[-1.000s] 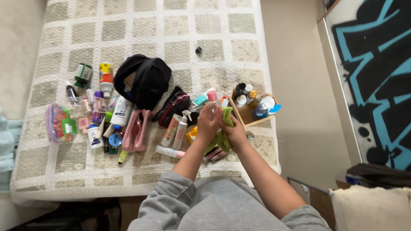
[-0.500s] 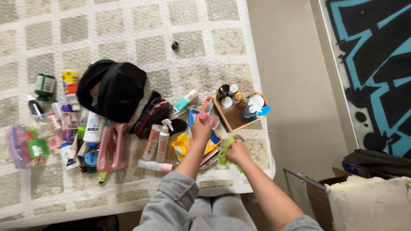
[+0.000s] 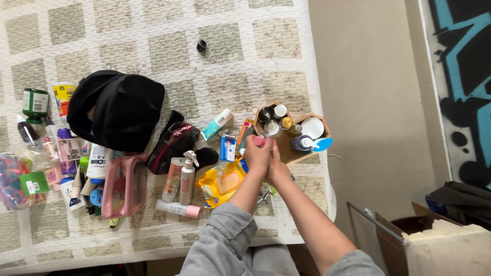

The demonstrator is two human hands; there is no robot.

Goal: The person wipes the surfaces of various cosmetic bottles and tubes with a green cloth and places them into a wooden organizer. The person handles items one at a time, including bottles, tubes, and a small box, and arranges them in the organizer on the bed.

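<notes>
Just right of the frame's centre, the left hand [image 3: 257, 155] is curling its fingers around a small bottle with a round pink cap [image 3: 259, 141]; only the cap is showing above the knuckles, the body hidden inside the fist. The right hand [image 3: 279, 171] is pressing against the left one from the right, and whether it is gripping anything cannot be told, though a scrap of yellow-green cloth [image 3: 272, 189] is peeking out beneath it. Both grey knitted sleeves are running down to the lower edge of the frame.

Just beyond the hands, a hexagonal wooden tray [image 3: 281, 144] is holding small round-capped jars and a white bottle with a blue cap [image 3: 305, 143]. To the left of the hands, a glossy yellow plastic pouch [image 3: 221, 185] is lying crumpled, partly covered by the left forearm. Further left, a white spray bottle [image 3: 187, 177] and a pink tube are lying side by side, then a soft pink zip pouch [image 3: 124, 186]. A bulky black fabric bag [image 3: 116, 110] is slumping at the centre left. Everything is resting on a quilted cream bedspread with woven beige squares [image 3: 169, 51]. At the left edge, a clear plastic bag of colourful items is being cut off by the frame.
</notes>
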